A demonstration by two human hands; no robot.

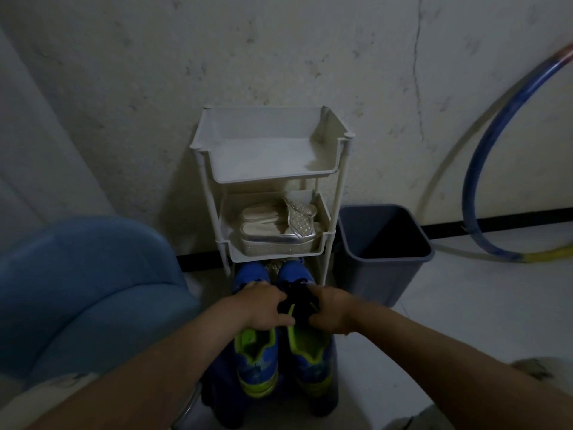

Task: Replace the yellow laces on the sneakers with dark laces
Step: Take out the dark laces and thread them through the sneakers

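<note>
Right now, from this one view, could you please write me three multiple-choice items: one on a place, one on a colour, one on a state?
1. Where do the silver sandals lie?
A) middle tier of the white rack
B) top tier
C) on the floor

2. What colour is the lining of the sneakers?
A) red
B) white
C) bright green

3. How does the grey bin stand?
A) on its side
B) upright, mouth open upward
C) upside down

Answers: 1 A, they sit in the tray just under the top one; 2 C, green shows round both openings; 3 B, its open mouth faces up beside the rack.
</note>
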